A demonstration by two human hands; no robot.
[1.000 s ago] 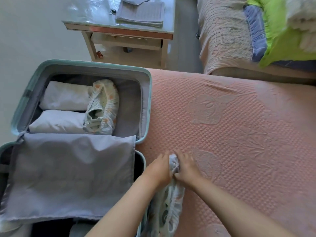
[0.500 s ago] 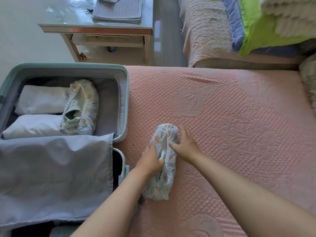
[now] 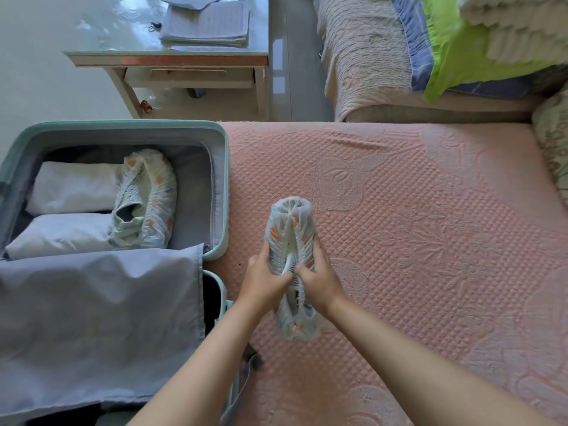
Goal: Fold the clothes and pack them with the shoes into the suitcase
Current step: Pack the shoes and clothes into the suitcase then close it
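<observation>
A pale shoe wrapped in a thin printed cover lies on the pink bedspread, toe pointing away from me. My left hand and my right hand both pinch the cover over the middle of the shoe. To the left stands the open teal suitcase. Inside it lie two folded white clothes and a second covered shoe. A grey lining flap covers the suitcase's near half.
A bedside table with folded grey cloth stands beyond the suitcase. A second bed with green and blue bedding lies at the back right. A patterned pillow sits at the right edge. A dark strap hangs by the suitcase.
The covered shoe has moved up from near the suitcase's edge and farther onto the bed. Both hands shifted from its toe end to its middle.
</observation>
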